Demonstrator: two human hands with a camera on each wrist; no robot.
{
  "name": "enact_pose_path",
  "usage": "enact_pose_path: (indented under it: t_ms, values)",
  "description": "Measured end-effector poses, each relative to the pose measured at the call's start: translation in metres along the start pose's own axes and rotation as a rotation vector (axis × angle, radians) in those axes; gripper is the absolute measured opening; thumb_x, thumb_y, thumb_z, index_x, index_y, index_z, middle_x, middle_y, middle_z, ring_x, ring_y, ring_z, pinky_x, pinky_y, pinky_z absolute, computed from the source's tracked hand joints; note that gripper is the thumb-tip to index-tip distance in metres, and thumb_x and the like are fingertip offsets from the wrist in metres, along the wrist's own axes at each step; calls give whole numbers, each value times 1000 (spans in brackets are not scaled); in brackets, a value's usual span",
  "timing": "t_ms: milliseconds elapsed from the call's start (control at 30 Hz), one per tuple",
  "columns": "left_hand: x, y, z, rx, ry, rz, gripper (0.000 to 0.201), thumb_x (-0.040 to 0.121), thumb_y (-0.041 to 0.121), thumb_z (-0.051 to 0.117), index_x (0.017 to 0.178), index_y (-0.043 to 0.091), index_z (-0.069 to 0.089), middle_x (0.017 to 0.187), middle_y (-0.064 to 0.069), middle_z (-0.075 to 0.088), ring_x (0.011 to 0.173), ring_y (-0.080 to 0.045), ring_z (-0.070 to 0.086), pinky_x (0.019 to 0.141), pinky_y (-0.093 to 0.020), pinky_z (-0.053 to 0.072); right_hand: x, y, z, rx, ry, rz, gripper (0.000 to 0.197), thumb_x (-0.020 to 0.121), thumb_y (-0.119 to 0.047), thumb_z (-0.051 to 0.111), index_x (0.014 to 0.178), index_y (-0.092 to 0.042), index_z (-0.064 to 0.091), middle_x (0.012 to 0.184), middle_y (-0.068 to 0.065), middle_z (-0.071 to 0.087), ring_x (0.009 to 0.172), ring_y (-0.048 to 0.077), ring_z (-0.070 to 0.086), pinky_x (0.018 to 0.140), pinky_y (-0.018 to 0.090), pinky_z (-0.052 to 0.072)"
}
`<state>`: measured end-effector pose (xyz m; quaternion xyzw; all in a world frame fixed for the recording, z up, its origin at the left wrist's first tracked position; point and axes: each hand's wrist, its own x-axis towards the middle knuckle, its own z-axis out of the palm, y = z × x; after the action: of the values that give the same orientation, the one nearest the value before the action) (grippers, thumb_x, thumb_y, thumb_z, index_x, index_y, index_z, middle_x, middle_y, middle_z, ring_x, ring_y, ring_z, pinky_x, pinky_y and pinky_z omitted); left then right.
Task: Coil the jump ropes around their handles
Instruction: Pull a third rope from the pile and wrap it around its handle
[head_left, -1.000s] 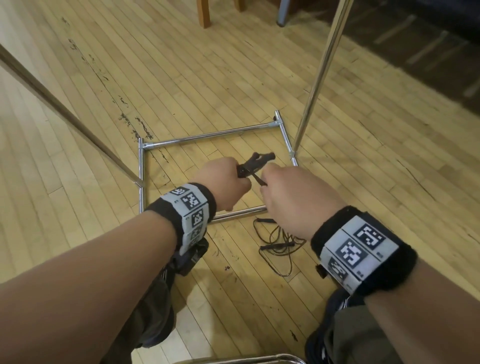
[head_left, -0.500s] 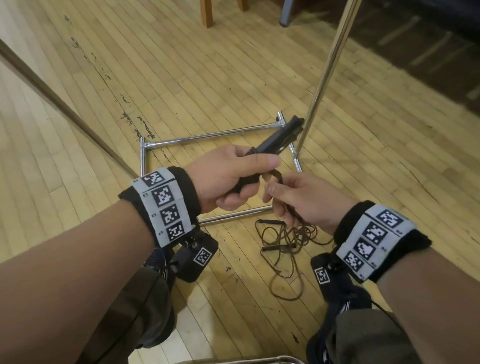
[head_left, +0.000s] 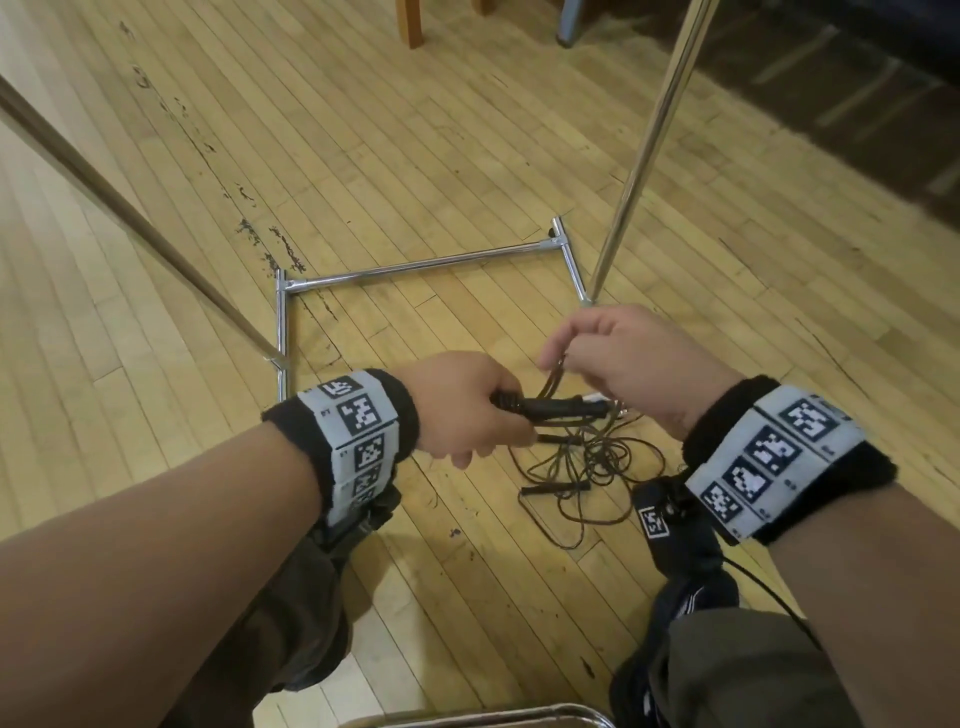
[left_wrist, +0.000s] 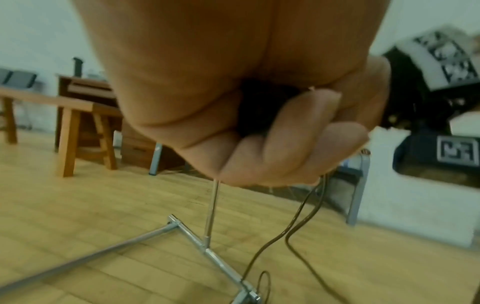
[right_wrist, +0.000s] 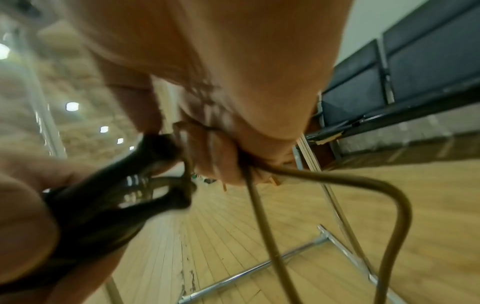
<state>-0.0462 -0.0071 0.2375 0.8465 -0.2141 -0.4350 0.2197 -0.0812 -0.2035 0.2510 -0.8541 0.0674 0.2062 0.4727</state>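
I see the black handles (head_left: 550, 408) of one jump rope lying almost level in the air above the floor, between my two hands, and the left hand (head_left: 462, 410) has its fingers curled tight around their near end. In the right wrist view the two handles (right_wrist: 111, 205) show side by side, a little spread at their tips. The right hand (head_left: 618, 358) sits just beside the free end of the handles and pinches a loop of the brown rope (head_left: 553, 382) between thumb and fingers, with the other fingers loosely bent. From this hand the rope (right_wrist: 262, 222) falls down in two strands toward the floor. Under the hands the rest of the rope lies in a loose tangled pile (head_left: 587, 467) on the wooden floor (head_left: 467, 156), and one more black handle (head_left: 556, 488) lies in that pile; I cannot tell to which rope it belongs. Behind the pile stands a chrome frame (head_left: 415, 267) flat on the floor, with a chrome pole (head_left: 654, 135) rising from its right side. On both wrists I see black bands with printed markers (head_left: 358, 415).
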Motion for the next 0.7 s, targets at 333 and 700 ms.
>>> enact_pose_path:
  t_ms: [333,700]
  values:
    - [0,12,7,-137,48,113,24,98,47,67,97,23,67,79,-1,77,56,-10,67,52,-24,49,4,8,7,293,146,71,55,101,-57,48,79,-14,73,67,-5,48,59,8,48,67,34,46]
    - [-2,11,15,-234,7,124,16,98,40,71,94,25,67,70,4,73,55,-11,66,52,-24,50,4,0,10,49,228,63,73,102,-65,34,66,-13,72,52,-5,48,55,17,51,66,39,50]
